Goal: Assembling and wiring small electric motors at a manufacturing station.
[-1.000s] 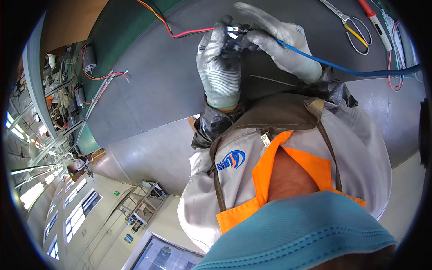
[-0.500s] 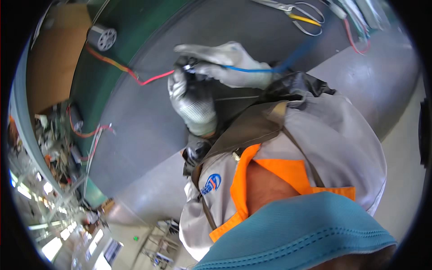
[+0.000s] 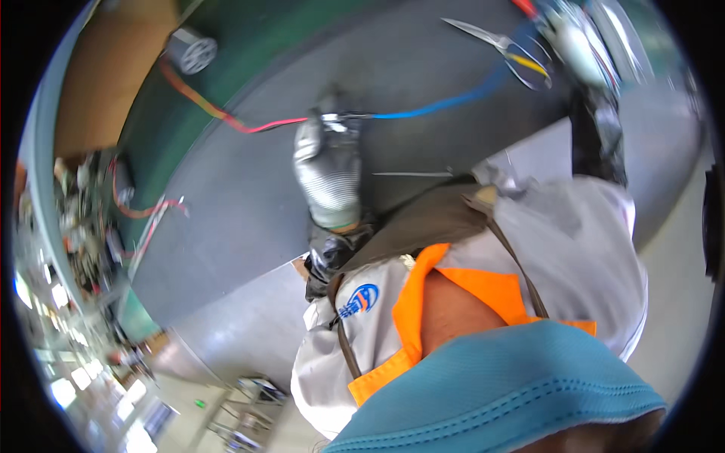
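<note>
My left hand (image 3: 328, 162), in a grey-and-white knit glove, is closed around the joint between a red wire (image 3: 276, 124) and a blue wire (image 3: 430, 108). The red wire leads off to a cylindrical motor (image 3: 192, 51) at the upper left. Toward the upper right runs the blue wire, passing the scissors (image 3: 529, 63) with yellow on the handle. My right hand (image 3: 572, 47), gloved too, is stretched out at the far upper right over a bundle of pale sleeves and wires. Blur hides its fingers. A red object (image 3: 522, 7) shows just beyond it.
A dark mat (image 3: 234, 219) covers the bench, with a green strip (image 3: 260, 45) along its far side. A thin pale strip (image 3: 411, 174) lies near my apron. More motors with wires (image 3: 124, 185) sit at the left, beside a brown cardboard panel (image 3: 106, 75).
My right hand has left the wire joint and moved far to the upper right, beyond the scissors. My left hand keeps hold of the wires.
</note>
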Tool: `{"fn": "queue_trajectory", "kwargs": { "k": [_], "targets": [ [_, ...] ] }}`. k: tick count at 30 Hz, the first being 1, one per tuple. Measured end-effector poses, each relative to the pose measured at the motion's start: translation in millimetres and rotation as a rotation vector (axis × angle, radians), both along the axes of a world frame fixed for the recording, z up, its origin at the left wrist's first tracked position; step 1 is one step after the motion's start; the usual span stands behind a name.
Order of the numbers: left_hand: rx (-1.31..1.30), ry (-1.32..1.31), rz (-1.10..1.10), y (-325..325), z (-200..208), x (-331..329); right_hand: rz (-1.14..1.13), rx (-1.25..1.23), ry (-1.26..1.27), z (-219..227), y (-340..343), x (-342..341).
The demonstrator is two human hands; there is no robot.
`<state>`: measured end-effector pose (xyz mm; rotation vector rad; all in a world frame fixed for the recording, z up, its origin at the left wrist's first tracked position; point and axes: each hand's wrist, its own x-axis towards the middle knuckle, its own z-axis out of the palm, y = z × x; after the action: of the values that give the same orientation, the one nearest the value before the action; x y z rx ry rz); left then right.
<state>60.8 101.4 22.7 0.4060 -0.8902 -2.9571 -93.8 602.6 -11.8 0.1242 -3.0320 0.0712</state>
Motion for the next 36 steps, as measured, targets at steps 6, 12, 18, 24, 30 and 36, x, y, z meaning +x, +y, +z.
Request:
{"fn": "queue_trajectory", "kwargs": {
  "k": [6,12,18,24,30,36],
  "targets": [
    [-0.006,0.118,-0.052,11,-7,1,0.271,-1.168,-0.426,25,-127,-74],
    [-0.056,0.123,0.025,0,-2,12,0.818,-1.093,-0.505,90,-343,-112],
    [-0.102,0.116,-0.016,14,7,2,0.841,-0.882,-0.506,45,-382,-179],
    [-0.177,0.108,-0.013,10,10,7,0.792,-0.484,-0.287,93,-417,-134],
    [-0.049,0.176,-0.087,3,-19,6,0.748,-0.282,-0.015,103,-329,-94],
    [0.024,0.182,-0.060,10,-20,-4,0.417,-0.331,0.321,94,-148,-12]
  ]
}}
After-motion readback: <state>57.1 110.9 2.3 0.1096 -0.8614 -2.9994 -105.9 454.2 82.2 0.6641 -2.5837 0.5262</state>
